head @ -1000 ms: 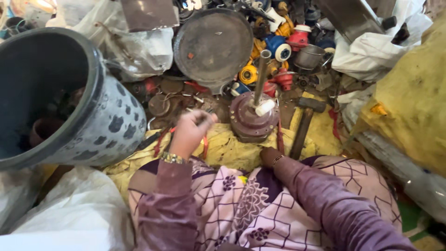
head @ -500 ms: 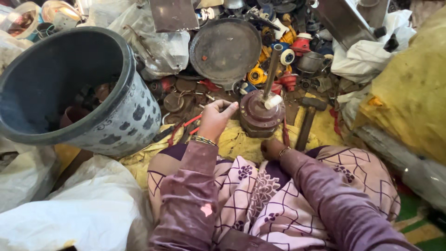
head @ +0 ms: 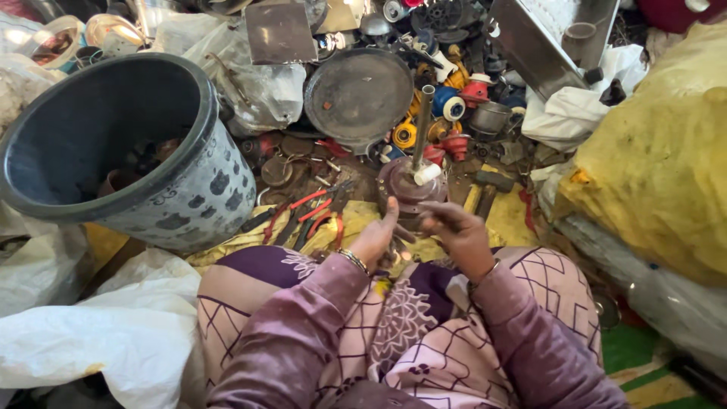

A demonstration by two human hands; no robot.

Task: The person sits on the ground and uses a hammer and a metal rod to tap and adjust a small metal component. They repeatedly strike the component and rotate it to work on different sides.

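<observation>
Both hands, left hand [head: 376, 238] and right hand [head: 457, 232], meet below the shafted motor rotor [head: 413, 182], fingers seemingly pinching a small part; separating it needs a steady grip.

This is looking like a scrap-sorting or repair workshop run on the floor. A heap of salvaged parts is spreading across the far side: coloured spools [head: 454, 106], a round metal pan [head: 358, 95], bent sheet-metal pieces [head: 280, 32]. Red-handled pliers [head: 314, 214] and a hammer [head: 485, 193] are lying near the middle on a yellow cloth [head: 515, 220]. A big dark bucket [head: 182, 189] is tilting at the left, and stuffed sacks [head: 659, 167] are crowding the right.
</observation>
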